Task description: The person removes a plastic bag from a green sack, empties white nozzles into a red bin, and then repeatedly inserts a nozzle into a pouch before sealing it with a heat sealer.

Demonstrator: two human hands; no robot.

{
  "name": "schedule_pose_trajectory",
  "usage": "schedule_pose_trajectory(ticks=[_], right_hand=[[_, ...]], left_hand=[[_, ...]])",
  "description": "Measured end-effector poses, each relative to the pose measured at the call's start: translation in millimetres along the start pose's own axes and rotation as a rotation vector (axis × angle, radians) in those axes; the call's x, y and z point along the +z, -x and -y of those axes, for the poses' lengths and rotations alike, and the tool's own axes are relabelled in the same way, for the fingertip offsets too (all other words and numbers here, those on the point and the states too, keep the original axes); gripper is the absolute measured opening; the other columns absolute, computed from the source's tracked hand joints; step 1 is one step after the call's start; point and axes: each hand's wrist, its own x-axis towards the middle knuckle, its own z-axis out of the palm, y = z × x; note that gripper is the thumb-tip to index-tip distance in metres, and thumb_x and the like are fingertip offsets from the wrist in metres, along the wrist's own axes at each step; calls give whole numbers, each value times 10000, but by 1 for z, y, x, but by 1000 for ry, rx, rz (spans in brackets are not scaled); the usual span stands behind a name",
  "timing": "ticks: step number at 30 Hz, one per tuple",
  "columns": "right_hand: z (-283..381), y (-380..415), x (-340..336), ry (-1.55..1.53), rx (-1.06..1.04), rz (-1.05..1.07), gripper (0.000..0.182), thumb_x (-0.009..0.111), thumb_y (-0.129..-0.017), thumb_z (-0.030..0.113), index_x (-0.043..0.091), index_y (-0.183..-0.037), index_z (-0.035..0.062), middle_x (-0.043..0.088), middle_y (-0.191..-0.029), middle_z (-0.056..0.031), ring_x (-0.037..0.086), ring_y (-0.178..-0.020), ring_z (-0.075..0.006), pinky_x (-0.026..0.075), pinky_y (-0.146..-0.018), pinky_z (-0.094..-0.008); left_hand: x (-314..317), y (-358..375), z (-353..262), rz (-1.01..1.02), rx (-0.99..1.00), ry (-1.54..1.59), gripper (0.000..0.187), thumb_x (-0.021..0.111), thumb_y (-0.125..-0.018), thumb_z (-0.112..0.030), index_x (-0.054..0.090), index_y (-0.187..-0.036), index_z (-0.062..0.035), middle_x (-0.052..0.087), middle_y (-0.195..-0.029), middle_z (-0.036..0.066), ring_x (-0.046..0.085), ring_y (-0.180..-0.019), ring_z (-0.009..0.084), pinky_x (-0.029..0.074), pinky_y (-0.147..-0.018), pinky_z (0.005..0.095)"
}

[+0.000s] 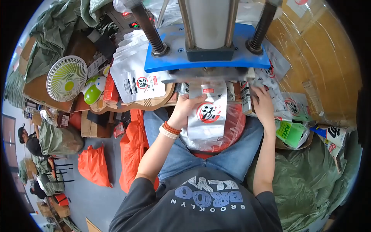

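A silver pouch [206, 125] with a red ring and black character lies beneath the front of a blue-plated press [206, 48]. My left hand [186, 109] grips its left edge, thumb on top and the other fingers hidden below. Under the pouch are a clear plastic bag [234, 120] and a red round seat or tub [239, 129] between my knees. To the right of the press, my right hand [264, 104] rests by a narrow printed box [246, 98], fingers stretched towards several loose silver pouches [273, 92].
A stack of silver pouches [133, 79] stands left of the press on a cardboard ledge. Beside it are a white fan [67, 78] and a controller [131, 19]. A large carton [317, 58] and a green AXE container [290, 133] stand right. Orange bags [94, 164] lie on the floor.
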Motion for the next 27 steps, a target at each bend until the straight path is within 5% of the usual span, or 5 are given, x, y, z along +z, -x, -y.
schedule_pose_trajectory(ticks=[5, 6, 10, 16, 27], right_hand=[[-7, -1, 0, -2, -30, 66, 353, 562, -805, -24, 573, -1155, 20, 575, -1097, -167, 555, -972, -379, 447, -872, -396], [-10, -1, 0, 41, -121, 44, 340, 565, -805, -27, 573, -1142, 12, 584, -1071, -159, 574, -940, -362, 458, -848, -387], [-14, 3, 3, -129, 68, 81, 313, 597, -819, -6, 573, -1131, 12, 599, -1044, -146, 600, -915, -296, 464, -835, -341], [58, 30, -32, -607, -60, -574, 315, 753, -724, 4, 624, -1012, 18, 623, -960, -94, 603, -916, -262, 443, -940, -389], [163, 70, -65, -351, -767, -25, 257, 752, -654, 12, 731, -908, 46, 626, -880, -59, 632, -846, -214, 446, -975, -467]], left_hand=[[-34, 3, -23, -7, 16, -791, 342, 659, -884, -273, 672, -996, 49, 700, -908, 58, 632, -766, 93, 487, -675, 221], [-53, 2, -15, -165, 421, -727, 413, 690, -850, -330, 663, -1084, 9, 703, -901, 153, 669, -864, 186, 503, -772, 297], [-116, 14, -15, -640, 540, -1973, 828, 731, -753, -469, 394, -1405, -84, 384, -1463, 156, 352, -1352, 339, 312, -1059, 501], [-138, 61, -6, -508, 580, -1100, 244, 672, -794, -25, 718, -1026, -82, 714, -928, 105, 697, -863, 217, 528, -729, 292], [-5, 146, -49, 42, 1165, -1426, 302, 675, -658, -10, 700, -958, -37, 710, -983, 68, 697, -879, 220, 567, -725, 299]])
